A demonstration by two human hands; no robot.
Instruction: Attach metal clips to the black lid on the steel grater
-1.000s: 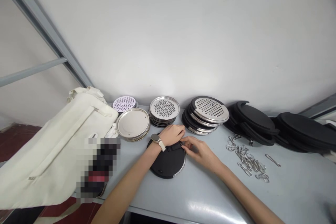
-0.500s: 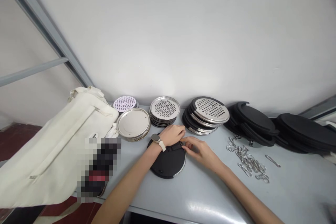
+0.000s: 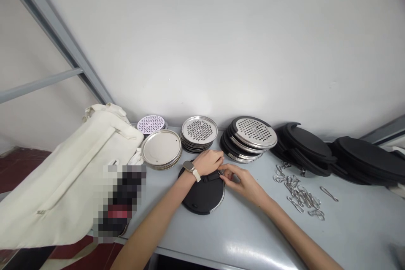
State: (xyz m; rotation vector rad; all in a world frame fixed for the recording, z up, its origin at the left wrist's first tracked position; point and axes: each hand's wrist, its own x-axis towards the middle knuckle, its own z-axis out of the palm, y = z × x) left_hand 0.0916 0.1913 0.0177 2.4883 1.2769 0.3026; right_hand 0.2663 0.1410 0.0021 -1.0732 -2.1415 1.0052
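Observation:
A black round disc (image 3: 202, 196) with a silvery rim on its right side lies flat on the grey table before me. Across its upper part, my left hand (image 3: 208, 162), wearing a watch, is closed at the disc's far edge, its fingertips mostly hidden. From the right, my right hand (image 3: 238, 178) pinches a small metal wire clip (image 3: 220, 172) at the raised black strap-like piece (image 3: 211, 176) on the disc. Several more wire clips (image 3: 299, 192) lie in a loose heap to the right of my right forearm.
Behind the hands stand stacks of metal discs (image 3: 161, 147), perforated grater discs (image 3: 199, 130) and black-rimmed grater discs (image 3: 255, 133). Black discs (image 3: 305, 143) are piled farther right. A purple perforated disc (image 3: 151, 124) sits at the back left. A cream cloth bag (image 3: 69, 177) covers the table's left end.
My right fingertips have shifted slightly at the strap-like piece, and the wire clip between them shows a little more. Both hands otherwise stay in place.

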